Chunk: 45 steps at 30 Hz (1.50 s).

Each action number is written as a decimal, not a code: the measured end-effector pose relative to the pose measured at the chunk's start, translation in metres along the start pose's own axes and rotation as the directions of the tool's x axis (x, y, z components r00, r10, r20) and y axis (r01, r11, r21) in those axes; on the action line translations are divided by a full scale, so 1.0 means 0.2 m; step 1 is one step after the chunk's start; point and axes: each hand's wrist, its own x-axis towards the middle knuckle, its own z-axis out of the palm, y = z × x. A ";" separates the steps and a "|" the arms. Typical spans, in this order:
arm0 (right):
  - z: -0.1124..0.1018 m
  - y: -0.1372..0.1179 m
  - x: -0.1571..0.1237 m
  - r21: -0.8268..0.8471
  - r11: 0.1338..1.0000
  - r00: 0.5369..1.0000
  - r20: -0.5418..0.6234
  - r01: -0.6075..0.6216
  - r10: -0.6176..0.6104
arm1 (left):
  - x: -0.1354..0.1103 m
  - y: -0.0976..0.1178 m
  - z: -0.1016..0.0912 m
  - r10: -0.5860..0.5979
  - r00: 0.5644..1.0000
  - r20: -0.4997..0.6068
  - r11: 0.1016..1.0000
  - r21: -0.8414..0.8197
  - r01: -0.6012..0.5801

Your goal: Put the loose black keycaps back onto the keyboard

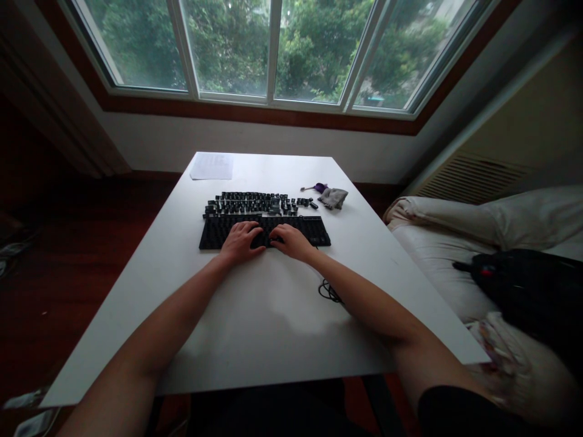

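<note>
A black keyboard [314, 229] lies on the white table, its board looking largely bare of keycaps. Behind it, loose black keycaps [250, 203] are laid out in rows. My left hand [241, 241] rests on the keyboard left of its middle, fingers stretched and thumb apart, holding nothing that shows. Just to the right, my right hand [291, 241] is at the keyboard with its fingers curled and pinched toward the thumb. Something small and dark seems to be at those fingertips, too small to make out.
The white table [255, 328] stands before a window. Sheets of paper [212, 166] lie at its far left. A grey cloth [333, 198] and a small brush [308, 188] beside something purple [320, 187] are at far right. A black cable [328, 291] coils by my right forearm.
</note>
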 end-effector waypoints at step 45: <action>0.01 -0.11 -0.10 -0.127 0.991 0.995 -0.089 0.040 -0.052 | -0.01 -0.01 0.00 -0.005 1.000 0.003 1.000 -0.013 0.005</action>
